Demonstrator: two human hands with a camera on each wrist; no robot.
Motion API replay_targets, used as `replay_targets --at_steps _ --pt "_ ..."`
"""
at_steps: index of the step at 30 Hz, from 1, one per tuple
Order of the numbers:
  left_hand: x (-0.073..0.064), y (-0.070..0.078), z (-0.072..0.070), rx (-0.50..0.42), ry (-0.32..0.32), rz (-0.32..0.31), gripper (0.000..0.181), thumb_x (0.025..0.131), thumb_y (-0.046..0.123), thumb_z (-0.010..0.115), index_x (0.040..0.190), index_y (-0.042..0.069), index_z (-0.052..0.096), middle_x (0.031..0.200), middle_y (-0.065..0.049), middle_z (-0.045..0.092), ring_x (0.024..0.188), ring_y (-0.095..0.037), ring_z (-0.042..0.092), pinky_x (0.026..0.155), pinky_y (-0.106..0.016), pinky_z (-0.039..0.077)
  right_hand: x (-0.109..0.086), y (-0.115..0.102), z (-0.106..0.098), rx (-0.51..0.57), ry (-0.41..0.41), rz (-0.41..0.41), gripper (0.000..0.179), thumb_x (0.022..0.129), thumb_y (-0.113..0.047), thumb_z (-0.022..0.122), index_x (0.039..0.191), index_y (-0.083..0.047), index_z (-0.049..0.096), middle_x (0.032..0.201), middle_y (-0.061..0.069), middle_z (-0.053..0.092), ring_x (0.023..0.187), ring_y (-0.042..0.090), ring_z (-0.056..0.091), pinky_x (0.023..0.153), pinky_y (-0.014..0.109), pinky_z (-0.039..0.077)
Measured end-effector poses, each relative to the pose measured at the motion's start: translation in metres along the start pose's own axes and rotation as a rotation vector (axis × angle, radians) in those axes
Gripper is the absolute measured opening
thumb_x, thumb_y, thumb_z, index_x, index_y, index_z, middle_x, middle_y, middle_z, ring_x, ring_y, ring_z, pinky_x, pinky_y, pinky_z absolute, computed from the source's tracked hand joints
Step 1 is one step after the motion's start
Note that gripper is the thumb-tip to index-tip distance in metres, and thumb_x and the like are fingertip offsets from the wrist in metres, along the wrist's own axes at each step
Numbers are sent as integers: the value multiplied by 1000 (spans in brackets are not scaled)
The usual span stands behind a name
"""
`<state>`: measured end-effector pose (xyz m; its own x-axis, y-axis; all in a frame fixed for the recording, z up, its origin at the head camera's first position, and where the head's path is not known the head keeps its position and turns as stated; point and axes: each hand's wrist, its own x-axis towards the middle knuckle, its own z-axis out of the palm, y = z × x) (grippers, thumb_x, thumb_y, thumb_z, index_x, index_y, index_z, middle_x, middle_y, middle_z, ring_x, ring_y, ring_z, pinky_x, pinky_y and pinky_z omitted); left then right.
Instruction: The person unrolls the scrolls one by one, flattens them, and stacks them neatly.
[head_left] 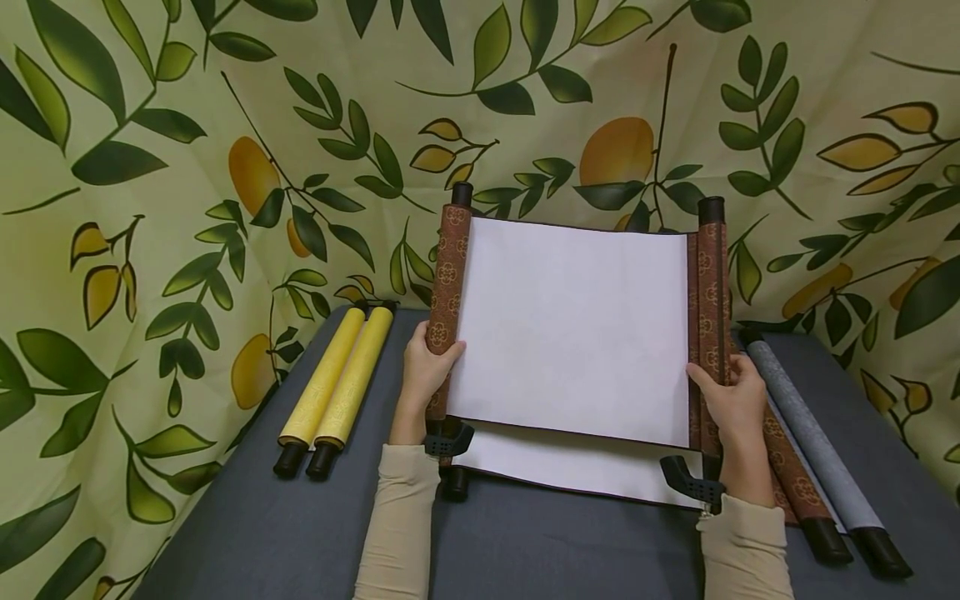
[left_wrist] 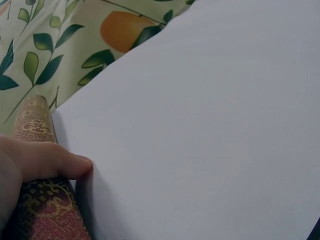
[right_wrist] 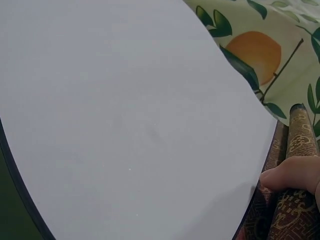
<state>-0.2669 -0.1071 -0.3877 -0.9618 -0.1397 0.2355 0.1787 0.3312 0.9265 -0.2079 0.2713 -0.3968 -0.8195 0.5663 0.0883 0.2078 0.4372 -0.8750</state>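
Scroll (head_left: 573,333): it is spread out and held up over the dark table (head_left: 555,554), between the two hands. Its middle is white paper.
Left hand (head_left: 426,367): it grips the left brown roll (head_left: 447,283), with the thumb in front.
Right hand (head_left: 735,396): it grips the right brown roll (head_left: 712,292), with the thumb reaching over to the brown strip (head_left: 693,350) beside the paper.
Feel: it looks light to me. The rolls seem firm, but the paper looks thin and bendy, and may crease or rip if pulled hard.
Where to hold: the two rolls seem best, near the middle. The black ends (head_left: 462,194) look smooth, so they might slip.
Under it: a second white sheet (head_left: 570,462) peeks out below. I cannot tell if they touch.
Yellow rolls (head_left: 324,379): two lie side by side on the left, and only the head view shows them.
Right side: a brown roll (head_left: 795,471) and a gray roll (head_left: 813,433) lie there, also only in the head view.
Close up: the left wrist view shows the thumb tip on the paper and gold thread swirls. The right wrist view shows a faint gray spot on the paper, maybe a smudge.
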Motion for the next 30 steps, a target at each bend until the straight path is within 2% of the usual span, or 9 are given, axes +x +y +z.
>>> replay_targets --at_steps 7,10,13,15,21,28,30 --pt "2 -2 -1 -23 2 16 53 84 13 70 130 -1 48 117 -25 61 100 -38 64 78 -42 55 -1 -2 -3 -2 -45 20 56 95 -30 57 141 -2 42 131 18 50 92 17 48 64 17 40" --pt "3 -3 -1 -32 5 18 51 84 12 70 130 -1 49 117 -25 61 101 -38 63 78 -41 54 -1 -2 -5 24 -86 18 60 97 -32 53 145 0 37 138 23 46 103 26 50 79 33 48" --pt "2 -3 -3 -38 9 17 50 84 12 70 128 0 50 116 -24 62 99 -37 63 75 -38 53 -2 -2 -6 51 -108 15 62 98 -33 50 147 1 33 143 27 41 116 36 46 95 53 44" --pt "1 -2 -4 -33 15 22 49 84 12 70 127 -1 51 115 -24 61 97 -37 63 74 -36 53 -2 -2 -7 63 -110 14 62 98 -32 50 147 2 32 144 28 40 118 38 45 101 58 40" --pt "0 0 -5 4 26 43 49 85 14 69 127 -4 52 114 -25 56 97 -35 61 74 -38 53 -2 -2 -7 66 -101 35 63 98 -33 49 148 1 32 145 27 40 117 37 45 101 57 40" --pt "-1 0 -4 7 17 88 43 83 12 71 120 -7 57 108 -28 63 90 -37 65 70 -37 55 -2 -2 -9 102 -55 67 64 98 -29 50 150 0 27 150 28 36 124 40 41 108 61 37" --pt "0 -1 -4 9 15 104 41 83 11 71 118 -8 58 105 -28 65 87 -36 65 68 -35 54 -2 -1 -8 101 -36 82 63 98 -30 50 150 -1 29 149 26 37 119 37 44 108 59 39"
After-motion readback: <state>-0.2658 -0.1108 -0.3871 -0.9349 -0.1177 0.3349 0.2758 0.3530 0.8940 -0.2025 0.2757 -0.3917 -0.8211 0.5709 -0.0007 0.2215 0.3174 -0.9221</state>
